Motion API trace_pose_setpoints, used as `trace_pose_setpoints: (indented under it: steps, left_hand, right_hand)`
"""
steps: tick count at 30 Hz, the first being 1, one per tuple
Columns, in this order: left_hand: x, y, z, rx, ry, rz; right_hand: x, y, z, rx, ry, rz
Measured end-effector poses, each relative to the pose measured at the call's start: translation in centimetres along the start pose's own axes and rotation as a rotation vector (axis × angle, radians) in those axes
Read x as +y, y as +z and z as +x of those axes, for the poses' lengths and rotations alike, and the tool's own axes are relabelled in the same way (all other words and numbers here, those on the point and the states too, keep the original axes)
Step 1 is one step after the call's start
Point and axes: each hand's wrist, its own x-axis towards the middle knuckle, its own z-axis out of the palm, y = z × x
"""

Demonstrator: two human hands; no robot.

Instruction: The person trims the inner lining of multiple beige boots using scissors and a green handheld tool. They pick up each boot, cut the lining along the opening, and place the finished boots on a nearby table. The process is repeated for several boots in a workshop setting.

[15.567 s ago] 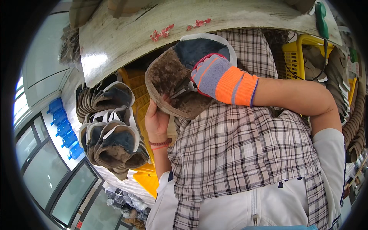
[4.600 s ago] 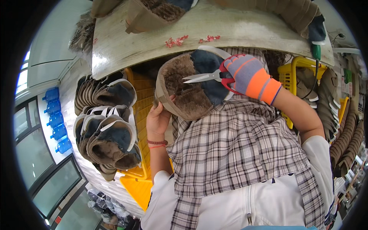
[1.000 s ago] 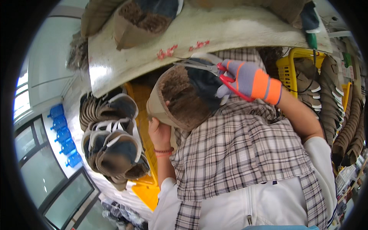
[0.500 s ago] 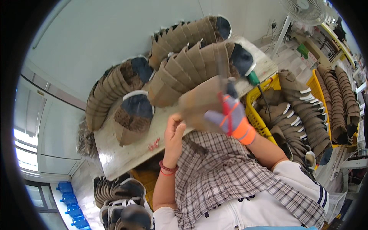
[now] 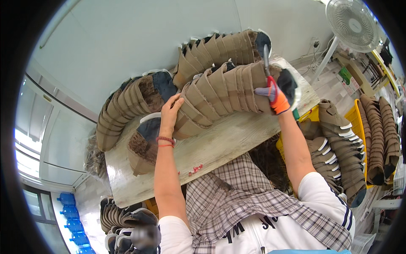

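A long row of nested brown fleece-lined boots [image 5: 224, 91] lies on the table in front of me. My left hand [image 5: 170, 111], bare, grips the row's left end, its fingers bent against the boot there. At the right end is my right hand [image 5: 274, 96] in a purple and orange glove. It is closed on red-handled scissors [image 5: 270, 78], blades pointing up and away, while its fingers press on the end boot. Just left of my left forearm, a single boot [image 5: 141, 148] shows its brown fleece and dark blue sole part.
The pale table [image 5: 211, 142] also carries a back row of boots [image 5: 224, 51] and a left row [image 5: 127, 101]. Yellow baskets [image 5: 358, 127] with stacked boots stand to the right, below a standing fan [image 5: 353, 25]. More shoes [image 5: 124, 213] sit at lower left. Red scraps [image 5: 195, 170] lie near the table's edge.
The boot in front of my body has gone from there; both hands have moved forward onto the ends of the front row. The scissors stay in my right hand.
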Motion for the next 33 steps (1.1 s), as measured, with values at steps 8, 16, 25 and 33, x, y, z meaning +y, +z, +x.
trace_pose_setpoints:
  steps: [8, 16, 25, 33]
  left_hand:
    - [-0.4, -0.7, -4.4, 0.296, 0.317, 0.489]
    - [-4.0, -7.4, -21.1, 1.297, -0.274, -0.055]
    - [-7.3, -15.9, -24.3, 0.745, -0.397, -1.187]
    - [-2.3, -11.5, -42.5, 0.739, -0.476, -1.263]
  right_hand:
    - [9.9, 2.0, -1.6, 0.014, 0.089, 0.943]
    - [2.0, -2.4, -9.2, 0.583, 0.160, 0.548]
    - [-4.2, 8.1, -15.2, 0.087, 0.302, 0.344]
    - [-14.6, 13.8, -19.9, -0.518, -0.021, -0.307]
